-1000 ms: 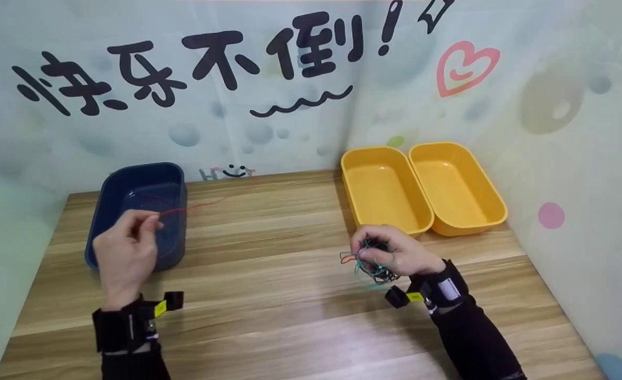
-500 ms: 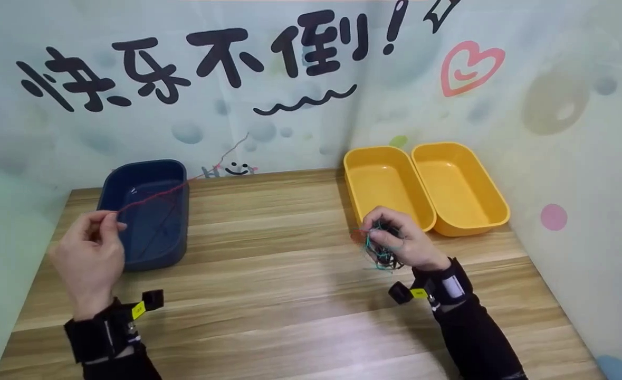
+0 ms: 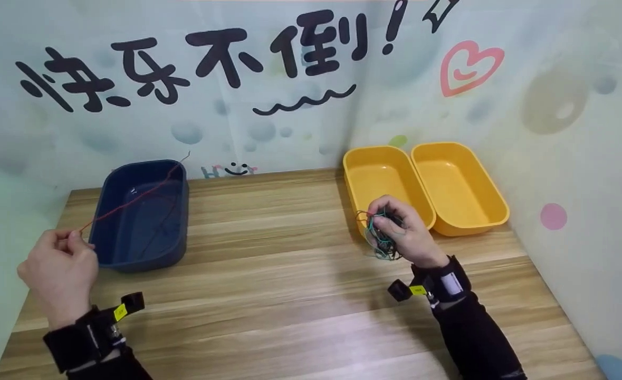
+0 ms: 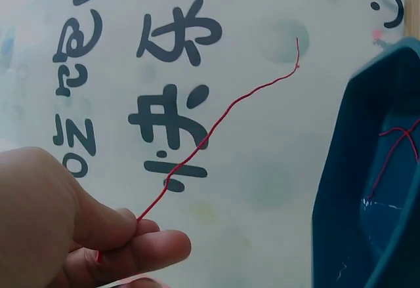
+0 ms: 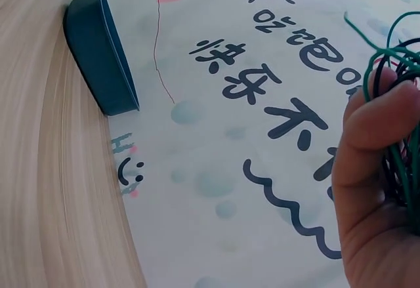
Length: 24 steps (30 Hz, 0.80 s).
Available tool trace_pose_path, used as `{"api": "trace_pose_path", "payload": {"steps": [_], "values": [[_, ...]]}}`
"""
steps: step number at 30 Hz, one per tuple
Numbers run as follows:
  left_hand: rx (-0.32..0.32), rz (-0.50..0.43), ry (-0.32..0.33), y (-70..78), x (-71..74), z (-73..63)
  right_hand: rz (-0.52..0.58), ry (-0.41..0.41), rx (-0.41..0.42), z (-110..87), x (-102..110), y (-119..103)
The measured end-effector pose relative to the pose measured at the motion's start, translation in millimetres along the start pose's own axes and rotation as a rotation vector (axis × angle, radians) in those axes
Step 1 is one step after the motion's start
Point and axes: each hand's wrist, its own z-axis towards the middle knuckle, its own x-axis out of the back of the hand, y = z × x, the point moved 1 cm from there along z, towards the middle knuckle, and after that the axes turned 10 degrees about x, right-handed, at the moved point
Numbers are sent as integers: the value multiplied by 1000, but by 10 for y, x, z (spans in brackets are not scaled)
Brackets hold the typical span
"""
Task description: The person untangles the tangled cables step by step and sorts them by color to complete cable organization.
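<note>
Between thumb and forefinger my left hand (image 3: 60,272) pinches one end of a thin red thread (image 3: 126,205). The thread stretches up and to the right over the dark blue bin (image 3: 180,232), its far end loose in the air. In the left wrist view a red thread (image 4: 394,145) also lies inside the bin. My right hand (image 3: 408,232) grips a tangled bundle of threads (image 3: 383,244), mostly green and black with a bit of red, in front of the left yellow bin (image 3: 429,228). Its fingers hide part of the bundle.
A second yellow bin (image 3: 503,217) stands against the first at the back right. The wooden table (image 3: 268,264) ends at a printed backdrop (image 3: 311,126) behind and at side walls left and right.
My left hand has moved left and down from over the blue bin, drawing the red thread along. The right hand has risen slightly with the bundle, towards the left yellow bin.
</note>
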Motion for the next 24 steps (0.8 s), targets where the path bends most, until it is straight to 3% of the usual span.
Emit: {"api": "trace_pose_path", "payload": {"steps": [5, 13, 18, 24], "values": [[77, 19, -54, -75, -4, 66, 1, -12, 5, 2, -2, 28], [146, 52, -110, -205, -67, 117, -8, -3, 20, 3, -1, 25], [159, 68, -130, -256, -158, 140, -23, 25, -9, 1, -2, 15], [156, 56, -104, -307, -300, 159, -67, 106, -58, 2, 5, 5]]}}
